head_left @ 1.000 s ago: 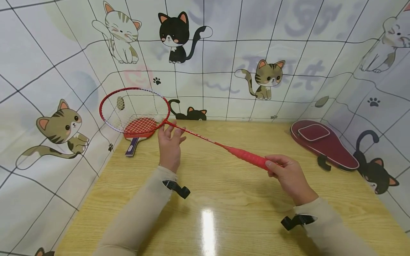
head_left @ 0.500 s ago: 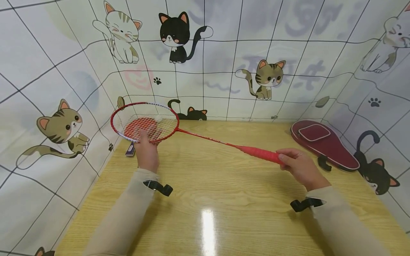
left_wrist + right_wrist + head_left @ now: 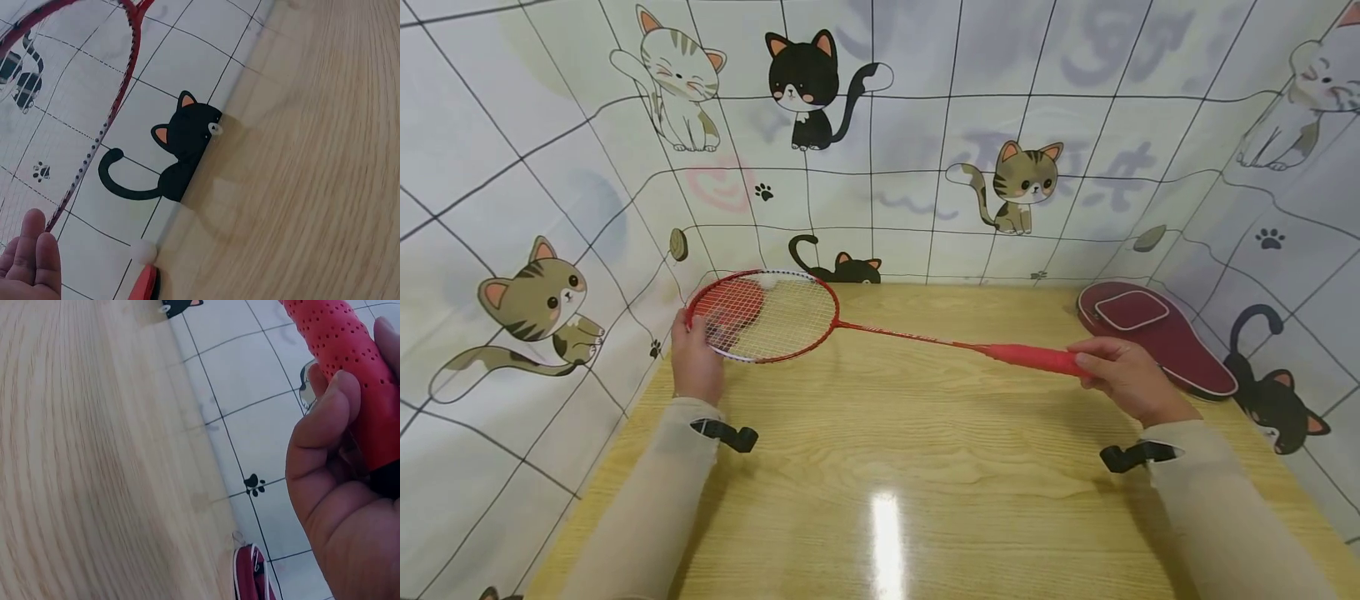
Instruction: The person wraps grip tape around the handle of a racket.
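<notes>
A red badminton racket (image 3: 910, 336) is held level above the wooden table, its head to the left. My right hand (image 3: 1133, 379) grips the end of its red handle; the right wrist view shows fingers curled round the perforated grip (image 3: 337, 347). At the far left of the racket's head, my left hand (image 3: 698, 367) pinches the rim, thumb on top and fingers outside. The left wrist view shows several fingertips (image 3: 32, 222) beside the rim. Behind the strings lies a red table tennis paddle (image 3: 737, 296), its handle mostly hidden, with a white ball (image 3: 144, 251) close to it.
A dark red paddle case (image 3: 1187, 354) lies at the table's back right, partly behind my right hand. White walls (image 3: 910, 125) with cat drawings and black grid lines enclose the wooden table (image 3: 925, 433) at the back and sides.
My left hand has moved left from near the racket's throat, along the strings, to the far rim. The racket has come down to nearly level and shifted right with my right hand.
</notes>
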Demonstrator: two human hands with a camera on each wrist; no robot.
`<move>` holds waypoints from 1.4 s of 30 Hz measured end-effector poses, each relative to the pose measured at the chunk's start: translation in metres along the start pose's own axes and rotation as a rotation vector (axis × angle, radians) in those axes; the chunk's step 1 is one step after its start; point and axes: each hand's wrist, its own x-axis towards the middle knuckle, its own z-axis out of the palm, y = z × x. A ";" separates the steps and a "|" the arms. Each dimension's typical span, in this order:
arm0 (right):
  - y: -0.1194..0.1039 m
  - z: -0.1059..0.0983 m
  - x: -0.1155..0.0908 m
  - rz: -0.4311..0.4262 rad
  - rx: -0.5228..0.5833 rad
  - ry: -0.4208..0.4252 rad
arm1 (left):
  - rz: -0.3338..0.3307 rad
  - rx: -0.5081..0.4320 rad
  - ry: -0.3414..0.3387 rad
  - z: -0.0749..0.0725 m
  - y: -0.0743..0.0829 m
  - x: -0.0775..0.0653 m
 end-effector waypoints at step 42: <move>0.044 -0.038 0.018 0.143 -0.484 0.089 | 0.144 0.857 -0.564 -0.068 -0.016 0.021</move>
